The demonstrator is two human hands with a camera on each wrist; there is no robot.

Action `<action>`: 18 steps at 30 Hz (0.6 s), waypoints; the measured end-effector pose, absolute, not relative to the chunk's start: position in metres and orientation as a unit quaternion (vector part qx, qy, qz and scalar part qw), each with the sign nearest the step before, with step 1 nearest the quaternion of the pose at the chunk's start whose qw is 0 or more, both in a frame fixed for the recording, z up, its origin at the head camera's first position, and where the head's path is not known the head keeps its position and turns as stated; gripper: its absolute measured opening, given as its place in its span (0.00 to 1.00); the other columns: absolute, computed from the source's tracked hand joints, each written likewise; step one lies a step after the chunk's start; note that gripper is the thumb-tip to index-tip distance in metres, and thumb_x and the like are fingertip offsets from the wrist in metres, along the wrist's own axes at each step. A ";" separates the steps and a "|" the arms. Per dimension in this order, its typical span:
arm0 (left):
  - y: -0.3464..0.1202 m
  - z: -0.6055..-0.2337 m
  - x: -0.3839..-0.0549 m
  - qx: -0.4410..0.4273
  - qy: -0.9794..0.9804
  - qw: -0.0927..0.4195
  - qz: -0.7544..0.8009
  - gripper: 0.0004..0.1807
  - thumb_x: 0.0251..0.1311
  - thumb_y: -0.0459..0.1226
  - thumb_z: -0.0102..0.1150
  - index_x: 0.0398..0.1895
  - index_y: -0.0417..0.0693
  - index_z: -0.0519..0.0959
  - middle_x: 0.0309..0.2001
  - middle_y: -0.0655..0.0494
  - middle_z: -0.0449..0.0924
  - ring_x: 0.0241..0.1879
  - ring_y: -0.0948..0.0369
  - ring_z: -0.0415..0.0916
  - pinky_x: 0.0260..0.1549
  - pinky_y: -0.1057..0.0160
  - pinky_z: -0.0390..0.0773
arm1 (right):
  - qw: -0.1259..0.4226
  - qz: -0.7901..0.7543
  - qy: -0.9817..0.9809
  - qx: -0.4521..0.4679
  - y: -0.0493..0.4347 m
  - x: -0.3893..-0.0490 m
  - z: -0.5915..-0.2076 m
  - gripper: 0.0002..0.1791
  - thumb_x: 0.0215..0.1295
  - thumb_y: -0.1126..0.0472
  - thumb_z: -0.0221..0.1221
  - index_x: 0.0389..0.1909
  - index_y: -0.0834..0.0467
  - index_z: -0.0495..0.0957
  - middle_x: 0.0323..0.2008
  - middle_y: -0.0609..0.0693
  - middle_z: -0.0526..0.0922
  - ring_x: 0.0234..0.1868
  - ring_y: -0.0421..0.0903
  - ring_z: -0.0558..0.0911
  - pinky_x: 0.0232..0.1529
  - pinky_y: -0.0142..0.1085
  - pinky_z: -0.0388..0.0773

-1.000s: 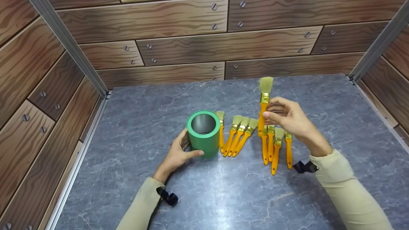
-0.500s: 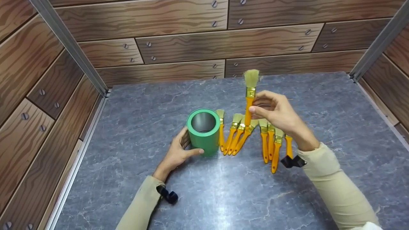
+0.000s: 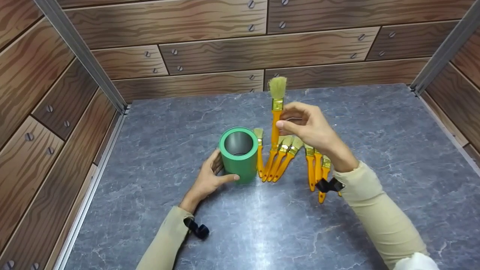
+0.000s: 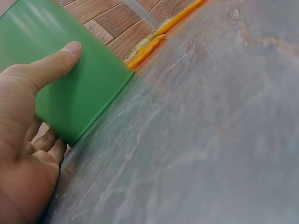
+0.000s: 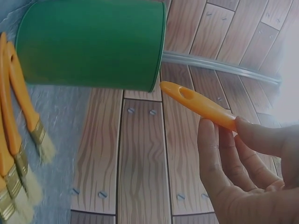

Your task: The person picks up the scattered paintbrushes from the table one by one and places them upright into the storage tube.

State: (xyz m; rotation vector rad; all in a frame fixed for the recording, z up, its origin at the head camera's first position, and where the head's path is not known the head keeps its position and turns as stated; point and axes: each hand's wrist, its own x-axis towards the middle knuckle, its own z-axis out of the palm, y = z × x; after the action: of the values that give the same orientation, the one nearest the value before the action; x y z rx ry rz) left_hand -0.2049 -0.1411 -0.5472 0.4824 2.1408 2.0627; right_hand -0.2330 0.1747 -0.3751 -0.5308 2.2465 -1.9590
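A green cylindrical container (image 3: pixel 240 168) stands upright on the table, its round mouth uncovered and its inside dark. My left hand (image 3: pixel 208 182) holds its left side, thumb across the front and fingers round the back. My right hand (image 3: pixel 313 127) pinches an orange-handled paintbrush (image 3: pixel 275 122) between thumb and fingers, bristles up. That brush is in the air to the right of the container, above other brushes. In the right wrist view its handle end (image 5: pixel 201 103) points toward the container's rim, apart from it.
A single paintbrush (image 3: pixel 260 161) lies right beside the container. Three more brushes (image 3: pixel 279 162) lie fanned out near it. Farther right is another group of brushes (image 3: pixel 310 174), partly hidden by my right arm. Wood-patterned walls (image 3: pixel 210 56) enclose the grey marbled table (image 3: pixel 168 131).
My right hand has moved left and slightly up with the upright paintbrush, coming closer to the container. The left hand and the container have stayed in place.
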 end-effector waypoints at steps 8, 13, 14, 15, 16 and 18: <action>-0.142 -0.548 -0.206 0.165 0.714 0.064 0.677 0.59 0.55 0.36 0.83 0.86 0.59 0.56 0.81 0.56 0.66 0.82 0.55 0.61 0.82 0.49 0.62 | 0.054 -0.645 0.737 -0.194 0.158 -0.231 -0.370 0.13 0.73 0.72 0.64 0.55 0.68 0.81 0.47 0.57 0.88 0.45 0.50 0.91 0.51 0.48 0.92; -0.142 -0.548 -0.206 0.164 0.712 0.061 0.680 0.59 0.55 0.34 0.83 0.86 0.57 0.56 0.81 0.55 0.66 0.81 0.54 0.61 0.82 0.49 0.62 | 0.055 -0.649 0.730 -0.205 0.146 -0.230 -0.368 0.13 0.73 0.71 0.65 0.55 0.67 0.81 0.48 0.58 0.88 0.45 0.51 0.91 0.51 0.47 0.92; -0.141 -0.548 -0.206 0.163 0.713 0.060 0.680 0.59 0.55 0.34 0.83 0.86 0.57 0.57 0.81 0.54 0.66 0.82 0.54 0.61 0.82 0.49 0.62 | 0.056 -0.651 0.728 -0.207 0.144 -0.230 -0.368 0.13 0.73 0.71 0.65 0.55 0.67 0.81 0.48 0.58 0.88 0.45 0.51 0.90 0.51 0.48 0.92; -0.141 -0.548 -0.207 0.163 0.712 0.059 0.680 0.59 0.55 0.34 0.83 0.86 0.56 0.57 0.81 0.54 0.66 0.82 0.54 0.61 0.82 0.49 0.62 | 0.057 -0.654 0.724 -0.209 0.141 -0.230 -0.368 0.13 0.73 0.71 0.65 0.55 0.67 0.81 0.48 0.59 0.88 0.45 0.52 0.90 0.51 0.49 0.92; -0.141 -0.548 -0.207 0.163 0.711 0.059 0.681 0.59 0.55 0.33 0.83 0.86 0.56 0.57 0.81 0.53 0.66 0.82 0.53 0.61 0.82 0.49 0.62 | 0.057 -0.656 0.723 -0.211 0.139 -0.231 -0.368 0.13 0.73 0.71 0.65 0.55 0.67 0.81 0.48 0.59 0.88 0.45 0.52 0.90 0.51 0.50 0.92; -0.141 -0.548 -0.207 0.162 0.710 0.059 0.683 0.59 0.54 0.33 0.83 0.86 0.55 0.57 0.81 0.53 0.66 0.82 0.54 0.61 0.82 0.50 0.62 | 0.056 -0.660 0.718 -0.215 0.134 -0.232 -0.370 0.12 0.73 0.71 0.65 0.55 0.67 0.82 0.47 0.59 0.88 0.44 0.52 0.90 0.51 0.51 0.91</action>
State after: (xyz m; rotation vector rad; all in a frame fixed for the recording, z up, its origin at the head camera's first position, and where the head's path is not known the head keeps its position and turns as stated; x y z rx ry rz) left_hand -0.2067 -0.1409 -0.5482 0.4918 2.1492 2.0675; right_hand -0.2319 0.1337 -0.3695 -0.6516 2.1772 -2.0033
